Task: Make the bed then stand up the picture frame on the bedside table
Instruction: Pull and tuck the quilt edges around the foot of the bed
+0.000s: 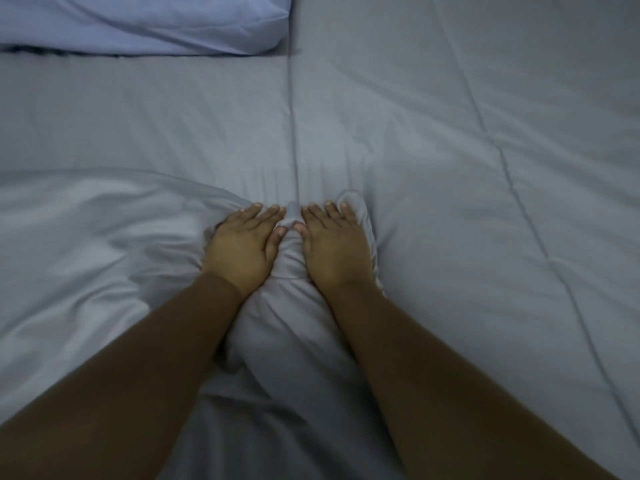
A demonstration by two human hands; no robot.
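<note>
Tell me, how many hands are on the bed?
2. The left hand presses flat on the bunched blanket; the right hand presses right beside it, thumbs nearly touching. No others show.

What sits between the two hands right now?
In the head view, a bunched-up fold of the gray blanket rises between the left hand and the right hand.
</note>
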